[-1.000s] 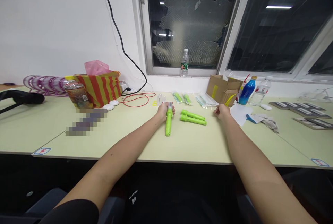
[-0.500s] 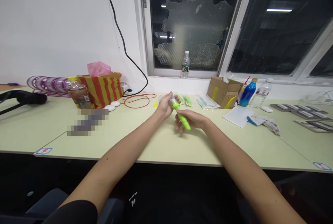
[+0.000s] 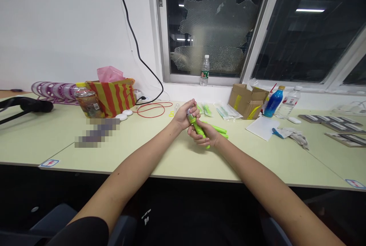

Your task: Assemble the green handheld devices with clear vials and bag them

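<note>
A bright green, stick-like handle with a clear upper end slants between my hands above the table, its lower tip pointing toward me. My left hand is closed around the clear upper end, and its fingers hide part of it. Lower down, my right hand wraps its fingers about the green part. Just behind the right hand, green sticks lie on the table, partly covered by it. Beyond my hands are small clear packets with green contents. I cannot make out exactly what kind of thing the handle is.
To the left are a striped bag, a drink bottle and a red cord. A cardboard box, a blue bottle, white paper and a glove are on the right. The table edge runs nearest me.
My right hand has closed more firmly round the lower green part, its fingers now wrapped over it. The green sticks behind that hand now show.
</note>
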Available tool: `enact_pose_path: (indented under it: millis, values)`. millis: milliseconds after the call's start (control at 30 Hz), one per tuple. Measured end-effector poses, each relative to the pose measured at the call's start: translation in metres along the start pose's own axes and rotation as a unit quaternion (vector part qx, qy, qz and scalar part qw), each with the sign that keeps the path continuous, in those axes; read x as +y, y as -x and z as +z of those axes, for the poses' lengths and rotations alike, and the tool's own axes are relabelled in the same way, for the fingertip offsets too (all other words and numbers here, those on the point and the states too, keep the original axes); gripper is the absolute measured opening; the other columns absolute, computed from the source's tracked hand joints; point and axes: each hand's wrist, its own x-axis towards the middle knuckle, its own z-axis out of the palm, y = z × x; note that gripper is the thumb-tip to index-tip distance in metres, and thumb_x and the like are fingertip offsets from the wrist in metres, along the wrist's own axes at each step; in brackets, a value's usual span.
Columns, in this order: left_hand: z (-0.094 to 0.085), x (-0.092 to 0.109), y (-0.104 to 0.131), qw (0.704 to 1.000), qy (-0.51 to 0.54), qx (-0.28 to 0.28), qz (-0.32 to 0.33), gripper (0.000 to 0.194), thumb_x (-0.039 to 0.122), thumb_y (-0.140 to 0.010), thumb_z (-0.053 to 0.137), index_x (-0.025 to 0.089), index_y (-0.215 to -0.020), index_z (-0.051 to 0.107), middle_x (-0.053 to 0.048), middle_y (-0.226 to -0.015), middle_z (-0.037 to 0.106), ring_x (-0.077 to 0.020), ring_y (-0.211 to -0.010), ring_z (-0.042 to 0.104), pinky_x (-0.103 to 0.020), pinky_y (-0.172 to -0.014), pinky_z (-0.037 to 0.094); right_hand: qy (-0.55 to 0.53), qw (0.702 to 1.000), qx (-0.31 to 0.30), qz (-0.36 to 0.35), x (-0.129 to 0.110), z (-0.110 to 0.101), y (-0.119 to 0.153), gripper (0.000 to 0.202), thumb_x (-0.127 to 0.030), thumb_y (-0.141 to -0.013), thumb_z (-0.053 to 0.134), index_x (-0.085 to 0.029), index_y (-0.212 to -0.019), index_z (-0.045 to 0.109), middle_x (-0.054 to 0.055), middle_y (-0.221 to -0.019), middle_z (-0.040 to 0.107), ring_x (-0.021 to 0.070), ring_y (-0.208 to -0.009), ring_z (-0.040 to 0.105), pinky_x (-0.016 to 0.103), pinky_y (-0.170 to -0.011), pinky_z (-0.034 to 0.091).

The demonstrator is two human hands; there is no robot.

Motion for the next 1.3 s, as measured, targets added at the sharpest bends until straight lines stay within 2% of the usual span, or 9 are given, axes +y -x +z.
enact_pose_path:
  millis: [167,367,667,767,1000,1100,1167,1200,1300]
  values:
    - [-0.004,-0.001,-0.005,0.999,-0.016,-0.023,0.017,0.022,0.026,-0.084,0.065,0.018,-0.071,0.05,0.01,-0.046,0.025,-0.0054,-0.037,0.032,-0.023,-0.047,0.037,0.031,0.996,0.081,-0.004,0.0,0.007,0.0,0.041,-0.058,-0.093,0.048,-0.018,-0.086,0.054,-0.009,-0.052,0.036,0.0049,-0.034,0.021,0.015,-0.029,0.021]
    - [-0.005,-0.003,-0.009,0.995,-0.04,-0.039,0.081,0.026,0.021,-0.08,0.063,0.018,-0.064,0.043,0.01,-0.046,0.026,-0.0053,-0.038,0.033,-0.024,-0.048,0.037,0.13,0.974,0.183,-0.031,-0.004,0.016,-0.003,0.046,-0.062,-0.084,0.061,-0.018,-0.076,0.051,-0.009,-0.051,0.033,0.0041,-0.034,0.023,0.017,-0.029,0.018]
    - [-0.005,-0.007,-0.013,0.989,-0.058,0.024,0.134,0.027,0.02,-0.078,0.061,0.019,-0.064,0.038,0.009,-0.048,0.03,-0.0055,-0.039,0.039,-0.023,-0.051,0.039,0.233,0.93,0.274,-0.071,-0.006,0.019,-0.008,0.046,-0.063,-0.079,0.064,-0.02,-0.071,0.048,-0.009,-0.047,0.032,0.0061,-0.033,0.026,0.02,-0.031,0.019]
    - [-0.008,-0.011,-0.016,0.985,-0.068,0.051,0.15,0.026,0.02,-0.078,0.06,0.019,-0.064,0.038,0.009,-0.048,0.031,-0.0059,-0.04,0.04,-0.023,-0.051,0.04,0.343,0.865,0.351,-0.102,-0.001,0.01,-0.014,0.043,-0.059,-0.08,0.063,-0.02,-0.068,0.048,-0.006,-0.049,0.04,0.0082,-0.039,0.033,0.022,-0.038,0.023]
    - [-0.007,-0.017,-0.019,0.973,-0.058,0.111,0.192,0.022,0.017,-0.074,0.062,0.019,-0.067,0.041,0.008,-0.052,0.037,-0.0073,-0.045,0.046,-0.023,-0.055,0.044,0.586,0.616,0.503,-0.157,0.004,0.008,-0.012,0.023,-0.044,-0.085,0.06,-0.021,-0.08,0.055,0.007,-0.07,0.058,0.0211,-0.068,0.052,0.028,-0.059,0.029]
    - [-0.008,-0.018,-0.019,0.965,-0.045,0.124,0.227,0.023,0.017,-0.074,0.061,0.019,-0.065,0.04,0.007,-0.052,0.038,-0.0071,-0.047,0.047,-0.022,-0.058,0.045,0.633,0.561,0.515,-0.143,0.003,0.011,-0.012,0.015,-0.036,-0.087,0.057,-0.021,-0.089,0.056,0.01,-0.075,0.059,0.0236,-0.073,0.055,0.029,-0.062,0.03]
    - [-0.011,-0.019,-0.018,0.961,-0.047,0.14,0.235,0.023,0.016,-0.074,0.06,0.019,-0.064,0.039,0.007,-0.052,0.039,-0.0073,-0.047,0.047,-0.022,-0.058,0.044,0.626,0.58,0.501,-0.143,0.002,0.01,-0.012,0.015,-0.036,-0.086,0.059,-0.021,-0.086,0.056,0.008,-0.073,0.058,0.0224,-0.071,0.054,0.029,-0.061,0.031]
    - [-0.012,-0.02,-0.018,0.961,-0.051,0.144,0.23,0.023,0.015,-0.074,0.06,0.019,-0.064,0.039,0.006,-0.051,0.039,-0.0075,-0.047,0.047,-0.022,-0.057,0.044,0.605,0.618,0.481,-0.144,0.0,0.008,-0.011,0.018,-0.037,-0.085,0.061,-0.021,-0.082,0.055,0.006,-0.071,0.057,0.0209,-0.068,0.053,0.028,-0.059,0.031]
    - [-0.015,-0.019,-0.016,0.976,-0.048,0.112,0.178,0.025,0.014,-0.073,0.061,0.019,-0.063,0.038,0.006,-0.05,0.037,-0.0078,-0.044,0.045,-0.023,-0.052,0.041,0.45,0.823,0.332,-0.101,-0.004,0.001,-0.002,0.03,-0.047,-0.081,0.064,-0.02,-0.076,0.054,0.0,-0.06,0.052,0.0142,-0.053,0.046,0.025,-0.05,0.031]
